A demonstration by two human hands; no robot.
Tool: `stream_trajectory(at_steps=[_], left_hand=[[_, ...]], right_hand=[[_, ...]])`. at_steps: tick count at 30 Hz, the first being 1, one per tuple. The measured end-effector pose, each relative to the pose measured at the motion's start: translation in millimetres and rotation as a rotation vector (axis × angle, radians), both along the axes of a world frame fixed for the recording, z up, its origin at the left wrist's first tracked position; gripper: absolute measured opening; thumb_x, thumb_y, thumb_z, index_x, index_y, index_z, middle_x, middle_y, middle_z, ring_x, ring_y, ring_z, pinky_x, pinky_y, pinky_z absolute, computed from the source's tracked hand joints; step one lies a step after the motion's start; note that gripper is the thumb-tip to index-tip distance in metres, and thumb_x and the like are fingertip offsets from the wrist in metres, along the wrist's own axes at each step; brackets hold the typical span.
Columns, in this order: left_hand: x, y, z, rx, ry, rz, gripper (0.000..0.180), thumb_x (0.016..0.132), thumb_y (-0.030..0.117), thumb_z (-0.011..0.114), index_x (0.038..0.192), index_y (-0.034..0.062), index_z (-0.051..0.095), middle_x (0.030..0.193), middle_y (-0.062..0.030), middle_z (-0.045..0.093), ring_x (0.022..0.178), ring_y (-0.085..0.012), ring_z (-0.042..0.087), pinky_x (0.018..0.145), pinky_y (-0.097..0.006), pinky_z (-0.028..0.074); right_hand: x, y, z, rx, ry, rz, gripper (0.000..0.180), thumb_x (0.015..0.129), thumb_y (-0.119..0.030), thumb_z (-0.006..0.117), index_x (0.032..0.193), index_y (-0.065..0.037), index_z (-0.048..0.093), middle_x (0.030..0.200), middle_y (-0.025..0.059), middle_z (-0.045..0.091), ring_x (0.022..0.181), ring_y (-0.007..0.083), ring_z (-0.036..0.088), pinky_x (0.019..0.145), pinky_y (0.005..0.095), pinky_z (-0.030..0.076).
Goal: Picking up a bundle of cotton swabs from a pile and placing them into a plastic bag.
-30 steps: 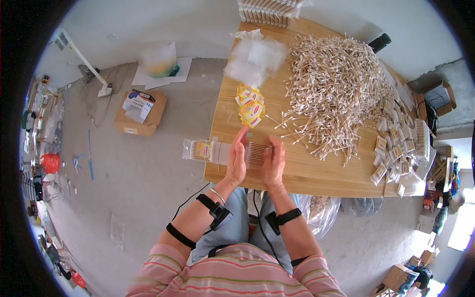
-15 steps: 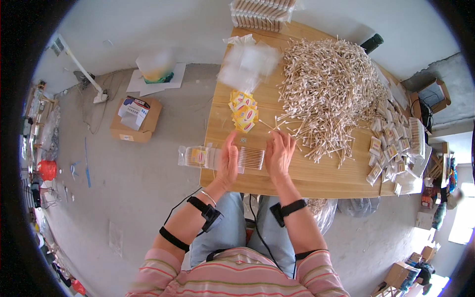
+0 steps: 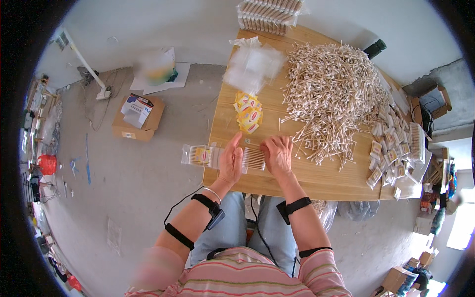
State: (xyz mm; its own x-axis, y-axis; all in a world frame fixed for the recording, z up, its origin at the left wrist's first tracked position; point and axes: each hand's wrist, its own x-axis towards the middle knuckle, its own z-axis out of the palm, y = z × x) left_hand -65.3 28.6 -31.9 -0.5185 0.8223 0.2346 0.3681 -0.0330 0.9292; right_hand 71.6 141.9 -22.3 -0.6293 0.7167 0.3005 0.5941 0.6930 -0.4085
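Observation:
A clear plastic pack of cotton swabs (image 3: 254, 159) lies across the near left edge of the table, its swabs side by side. Its left part, with a yellow card (image 3: 203, 155) inside, sticks out past the edge. Over the middle of the pack, my left hand (image 3: 230, 161) is closed on it, fingers together and upright. My right hand (image 3: 278, 154) is at the right end of the row, fingers bent and pressed together. A thin swab seems to reach left from its fingertips; the fingers partly hide it.
A big heap of loose cotton swabs (image 3: 331, 99) covers the back right. Yellow cards (image 3: 248, 113) and clear plastic bags (image 3: 253, 67) lie behind my left hand. Small filled packs (image 3: 391, 143) are piled at the right. Bundled packs (image 3: 269, 16) stand at the back.
My right hand has closed its fingers and come nearer the row's top end. The loose swab by its fingertips has left its spot on the table. The view has shifted slightly.

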Motion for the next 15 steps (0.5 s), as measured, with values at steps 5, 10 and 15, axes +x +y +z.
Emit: stream_trajectory(at_steps=[5,10,15], left_hand=[[0.4,0.7,-3.2,0.055,-0.173,0.005,0.051,0.102,0.033,0.039,0.136,-0.0062,0.043,0.133,-0.0247,0.052,0.126,-0.0338,0.05,0.106,-0.037,0.037],[-0.1,0.5,-3.5,0.069,-0.188,0.008,0.052,0.103,0.034,0.038,0.136,-0.0063,0.042,0.135,-0.0232,0.051,0.127,-0.0319,0.049,0.107,-0.036,0.036],[1.7,1.3,-3.0,0.07,-0.205,-0.005,0.054,0.103,0.035,0.037,0.137,-0.0066,0.042,0.134,-0.023,0.051,0.128,-0.0302,0.048,0.109,-0.036,0.034]], right_hand=[[2.1,5.3,10.2,-0.117,0.109,-0.071,0.013,0.08,-0.014,0.067,0.093,-0.014,0.065,0.092,0.0054,0.061,0.096,0.0295,0.051,0.087,0.0427,0.037],[6.8,17.6,10.4,0.123,0.091,-0.24,0.018,0.078,-0.009,0.066,0.095,-0.015,0.066,0.105,0.0049,0.059,0.102,0.0294,0.05,0.086,0.0439,0.038],[-0.5,-18.5,-2.8,0.011,0.057,-0.05,0.027,0.073,-0.003,0.063,0.098,-0.013,0.066,0.109,0.0066,0.056,0.105,0.0319,0.048,0.09,0.0454,0.038]])
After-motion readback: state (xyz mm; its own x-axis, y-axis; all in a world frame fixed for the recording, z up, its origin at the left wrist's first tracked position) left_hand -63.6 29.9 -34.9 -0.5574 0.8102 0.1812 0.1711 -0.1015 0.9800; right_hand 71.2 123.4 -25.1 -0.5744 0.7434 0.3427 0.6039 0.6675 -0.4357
